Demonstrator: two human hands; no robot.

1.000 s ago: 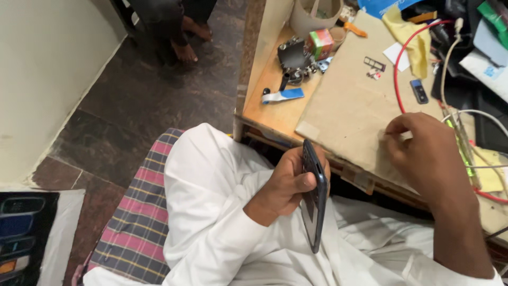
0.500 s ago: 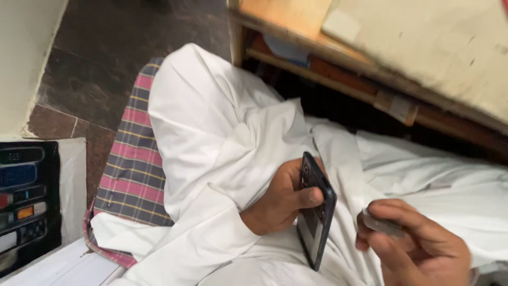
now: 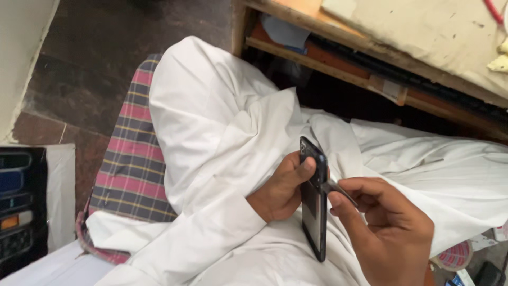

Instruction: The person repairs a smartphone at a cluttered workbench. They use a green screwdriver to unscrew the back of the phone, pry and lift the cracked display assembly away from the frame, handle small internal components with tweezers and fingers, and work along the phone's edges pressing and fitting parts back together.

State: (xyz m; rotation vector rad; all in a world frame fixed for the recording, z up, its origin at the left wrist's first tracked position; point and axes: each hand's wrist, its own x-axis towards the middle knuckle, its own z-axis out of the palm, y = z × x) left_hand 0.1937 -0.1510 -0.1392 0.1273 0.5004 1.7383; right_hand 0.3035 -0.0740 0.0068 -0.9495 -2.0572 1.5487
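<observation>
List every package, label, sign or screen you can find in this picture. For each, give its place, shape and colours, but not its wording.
Label: on the front edge of the wooden bench, upper right; small pale rectangle.
Tape roll: lower right, beside the right hand; round, white with red print.
Panel: far left edge; dark box with blue and orange blocks.
Phone: held edge-on in the left hand; dark slab, its screen cannot be seen.

A loose white long-sleeved garment, creased throughout, covers the arm and legs.
</observation>
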